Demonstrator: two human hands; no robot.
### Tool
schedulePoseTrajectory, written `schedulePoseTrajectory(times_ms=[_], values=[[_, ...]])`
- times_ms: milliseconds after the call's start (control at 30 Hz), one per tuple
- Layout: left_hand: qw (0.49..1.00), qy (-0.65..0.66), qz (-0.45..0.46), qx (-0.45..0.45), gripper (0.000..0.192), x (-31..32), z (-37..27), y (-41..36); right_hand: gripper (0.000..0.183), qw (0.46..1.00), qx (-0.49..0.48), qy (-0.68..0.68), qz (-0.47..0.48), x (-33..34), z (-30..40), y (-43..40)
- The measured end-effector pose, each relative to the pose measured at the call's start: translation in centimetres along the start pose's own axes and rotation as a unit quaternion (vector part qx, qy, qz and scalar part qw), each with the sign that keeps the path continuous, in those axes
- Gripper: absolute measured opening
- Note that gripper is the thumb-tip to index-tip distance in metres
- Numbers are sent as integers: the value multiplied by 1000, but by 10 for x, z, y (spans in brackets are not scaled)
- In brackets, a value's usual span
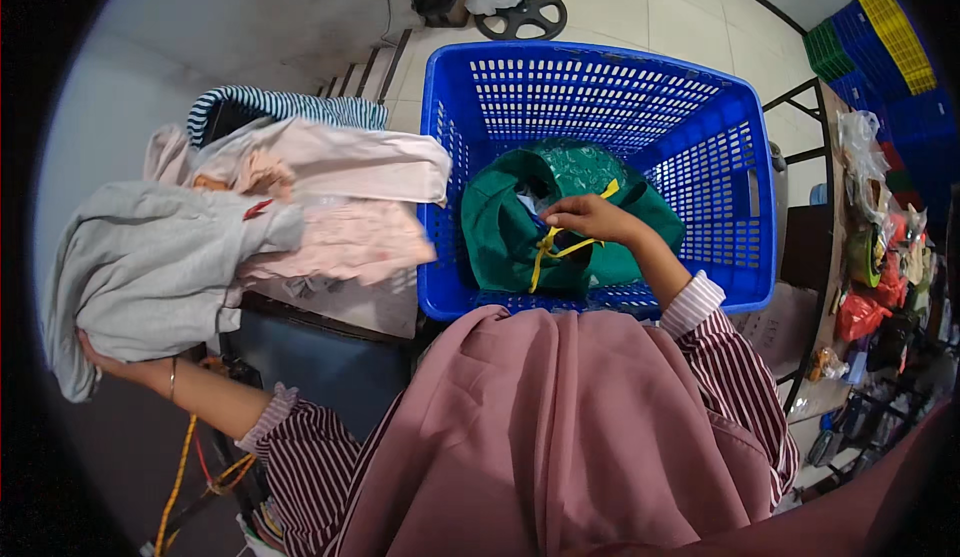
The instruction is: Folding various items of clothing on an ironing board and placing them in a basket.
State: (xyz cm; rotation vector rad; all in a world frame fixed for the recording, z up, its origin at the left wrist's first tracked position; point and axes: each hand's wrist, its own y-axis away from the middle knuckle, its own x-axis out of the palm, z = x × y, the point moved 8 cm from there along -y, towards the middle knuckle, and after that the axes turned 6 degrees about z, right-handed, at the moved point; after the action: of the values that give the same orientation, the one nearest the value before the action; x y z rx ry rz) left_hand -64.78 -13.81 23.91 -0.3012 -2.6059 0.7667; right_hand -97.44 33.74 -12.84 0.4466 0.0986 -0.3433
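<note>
At the far left my left hand (124, 362) grips the lower edge of a grey fabric garment (157, 257). Beside that garment, pale pink clothing (337, 238) and a cream-pink folded cloth (352, 156) lie heaped on a table. My right hand (592, 217) reaches into a large blue plastic basket (600, 52), its fingertips at the opening of a green fabric bag (499, 249). Whether they pinch anything is unclear. A yellow drawstring (551, 246) hangs just below those fingers. Something light blue (529, 201) shows inside the bag's mouth.
A striped cloth (300, 107) lies behind the clothing. The table's bare edge (382, 309) meets the basket. A black wheeled base (525, 13) stands on the tiled floor beyond. At right are a shelf (825, 144) with plastic bags and stacked blue, green and yellow crates (874, 43).
</note>
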Motion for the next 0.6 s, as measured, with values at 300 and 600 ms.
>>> schedulePoseTrajectory(times_ms=[300,600], values=[[742,-644,128,-136,55,-110,177,19,31,954,70,292,-8,43,-106,-88],[630,-564,502,-180,92,-94,330,256,51,880,212,423,-36,10,-150,-116]])
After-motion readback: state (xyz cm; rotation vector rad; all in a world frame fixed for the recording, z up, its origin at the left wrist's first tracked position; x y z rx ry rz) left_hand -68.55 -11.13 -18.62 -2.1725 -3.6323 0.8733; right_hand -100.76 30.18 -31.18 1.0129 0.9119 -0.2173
